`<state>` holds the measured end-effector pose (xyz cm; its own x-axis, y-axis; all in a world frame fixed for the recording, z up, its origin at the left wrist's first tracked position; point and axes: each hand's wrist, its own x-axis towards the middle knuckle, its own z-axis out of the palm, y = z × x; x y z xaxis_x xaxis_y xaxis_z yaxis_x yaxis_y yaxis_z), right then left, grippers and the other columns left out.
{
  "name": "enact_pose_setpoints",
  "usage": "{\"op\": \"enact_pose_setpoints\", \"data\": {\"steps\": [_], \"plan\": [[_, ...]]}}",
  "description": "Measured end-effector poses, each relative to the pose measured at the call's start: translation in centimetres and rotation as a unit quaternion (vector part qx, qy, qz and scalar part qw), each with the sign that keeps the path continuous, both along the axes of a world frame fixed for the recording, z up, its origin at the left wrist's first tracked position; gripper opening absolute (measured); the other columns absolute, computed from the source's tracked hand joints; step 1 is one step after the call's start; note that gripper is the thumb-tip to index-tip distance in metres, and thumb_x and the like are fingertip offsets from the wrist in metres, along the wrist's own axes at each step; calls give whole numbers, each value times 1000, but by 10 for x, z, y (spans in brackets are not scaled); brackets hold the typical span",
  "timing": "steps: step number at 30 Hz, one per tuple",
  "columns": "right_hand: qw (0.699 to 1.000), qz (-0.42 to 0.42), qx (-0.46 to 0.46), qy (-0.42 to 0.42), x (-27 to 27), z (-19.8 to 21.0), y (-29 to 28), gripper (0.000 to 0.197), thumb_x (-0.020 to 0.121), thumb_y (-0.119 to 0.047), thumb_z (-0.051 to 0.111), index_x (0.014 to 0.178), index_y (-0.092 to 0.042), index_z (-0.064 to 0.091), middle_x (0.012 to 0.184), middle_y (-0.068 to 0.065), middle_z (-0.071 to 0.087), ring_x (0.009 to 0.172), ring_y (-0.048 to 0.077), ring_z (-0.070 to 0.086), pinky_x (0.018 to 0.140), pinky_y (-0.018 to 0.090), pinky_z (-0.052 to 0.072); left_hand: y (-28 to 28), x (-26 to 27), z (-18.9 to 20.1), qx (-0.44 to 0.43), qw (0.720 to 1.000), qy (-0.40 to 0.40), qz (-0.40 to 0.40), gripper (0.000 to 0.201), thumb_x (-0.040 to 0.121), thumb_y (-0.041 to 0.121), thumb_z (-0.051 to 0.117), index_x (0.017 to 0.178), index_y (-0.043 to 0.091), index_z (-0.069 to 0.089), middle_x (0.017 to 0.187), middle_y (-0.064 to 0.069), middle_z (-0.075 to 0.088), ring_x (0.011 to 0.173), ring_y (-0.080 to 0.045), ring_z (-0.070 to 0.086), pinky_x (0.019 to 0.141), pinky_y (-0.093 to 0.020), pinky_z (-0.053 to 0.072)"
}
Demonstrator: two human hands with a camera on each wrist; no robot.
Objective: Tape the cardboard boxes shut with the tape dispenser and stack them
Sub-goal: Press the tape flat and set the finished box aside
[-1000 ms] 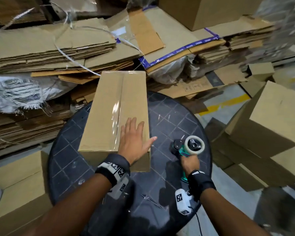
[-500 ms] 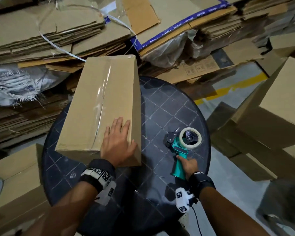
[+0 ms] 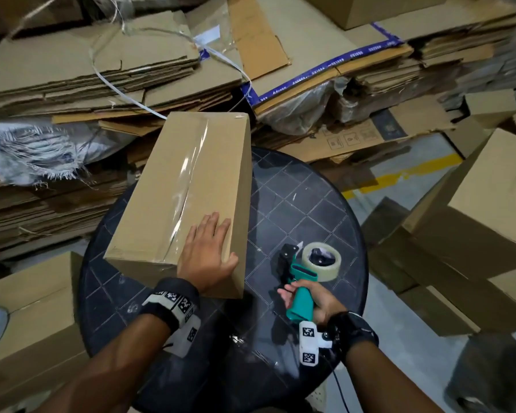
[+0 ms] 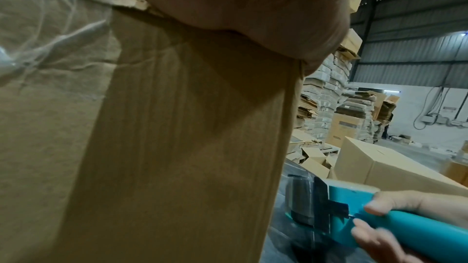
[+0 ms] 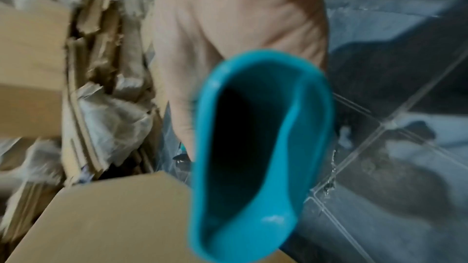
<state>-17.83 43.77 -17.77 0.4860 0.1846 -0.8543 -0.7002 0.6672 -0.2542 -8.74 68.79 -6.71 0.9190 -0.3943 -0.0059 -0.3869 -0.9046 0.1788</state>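
Taped cardboard box (image 3: 188, 186) overhangs far edge of round table (image 3: 295, 204); left hand (image 3: 206, 254) flat on top, fingers straight. Right hand (image 3: 313, 299) grips tape dispenser (image 3: 303, 281) handle. Risk: one-handed push tips box off.

Under your left hand (image 3: 206, 257) the cardboard box (image 3: 188, 186) was matt brown card, its seam covered by glossy, wrinkled clear tape (image 3: 188, 171). The tape dispenser (image 3: 303, 289) you gripped in your right hand (image 3: 319, 302) had a smooth teal plastic handle and black plastic head. The round table (image 3: 304, 204) looked dark, glossy and scratched. Flattened cardboard sheets (image 3: 72, 81) behind looked rough-edged and dull.
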Motion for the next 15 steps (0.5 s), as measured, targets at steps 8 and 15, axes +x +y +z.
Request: {"op": "enact_pose_setpoints", "data": {"steps": [8, 15], "plan": [[939, 131, -224, -226, 14, 89, 7, 18, 91, 9, 58, 81, -7, 62, 94, 25, 72, 67, 24, 71, 56, 28, 53, 20, 14, 27, -418, 883, 201, 75, 33, 102, 36, 53, 130, 21, 61, 143, -6, 53, 134, -22, 47, 116, -47, 36], [815, 234, -390, -359, 20, 198, 59, 13, 84, 13, 61, 80, 1, 60, 60, 11, 58, 47, 16, 52, 48, 24, 46, 39, 6, 59, -673, 591, 403, 186, 21, 105, 16, 45, 116, 3, 58, 114, -26, 62, 94, -30, 70, 77, -36, 60]]}}
